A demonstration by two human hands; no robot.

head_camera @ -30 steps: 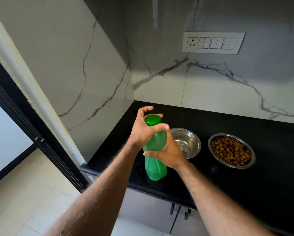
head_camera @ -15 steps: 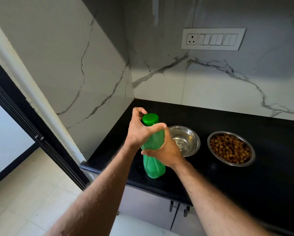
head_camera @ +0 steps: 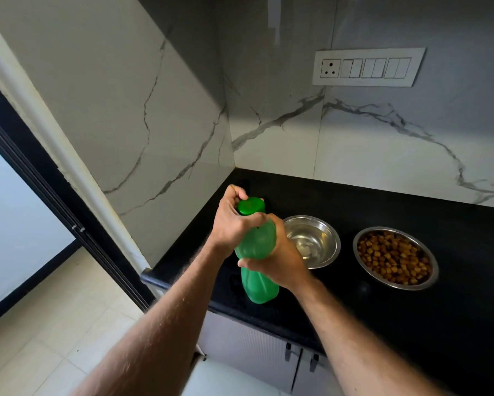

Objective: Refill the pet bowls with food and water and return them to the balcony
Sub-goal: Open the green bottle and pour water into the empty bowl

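Both forearms enter from the near edge and meet at a green bottle (head_camera: 258, 270) standing upright on the black worktop (head_camera: 411, 324), its long axis vertical and its base close to the near edge.

Right hand (head_camera: 280, 264): grip wrapped round the bottle's mid-body, fingers curled fully about it. It acts as the brace.

Left hand (head_camera: 234, 224): grip closed at the bottle's neck, fingers curled up against the green cap (head_camera: 250, 205). Whether the cap is loosened or tight cannot be told.

Just beyond the right-hand grip and to its right sits the steel water bowl (head_camera: 311, 241). It appears to hold little; the level cannot be judged for glare. Further right again, apart from the first, the second steel bowl (head_camera: 394, 257) is filled with brown kibble (head_camera: 394, 260).

Judgement: food is done, water is pending. The coming move turns on the short tilt rightward from the right-hand grip to the water bowl. The right hand is the nearer and is placed to pour, once the cap is off.

Beyond, a marble-pattern wall carries a switch panel (head_camera: 368, 67).
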